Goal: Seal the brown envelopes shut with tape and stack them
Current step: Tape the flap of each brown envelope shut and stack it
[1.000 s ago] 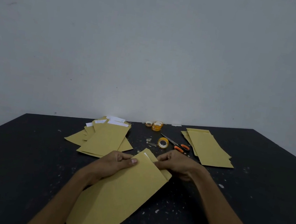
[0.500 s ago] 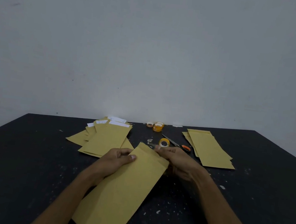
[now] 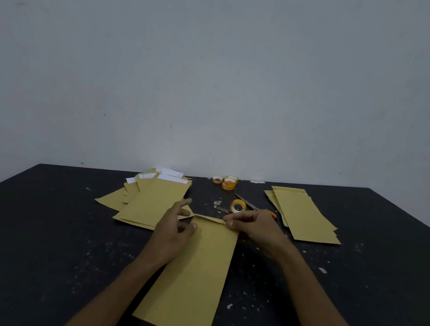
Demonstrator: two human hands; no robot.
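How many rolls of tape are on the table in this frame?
3. One yellow-orange tape roll stands on edge beside the orange-handled scissors; a small roll and a larger roll sit together at the black table's far edge. The larger may be two stacked.

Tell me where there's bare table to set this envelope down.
Bare table lies left of the envelope, nearer than the loose pile, and right of it, nearer than the right stack. Crowded: the back middle between pile and stack, with tape rolls and scissors.
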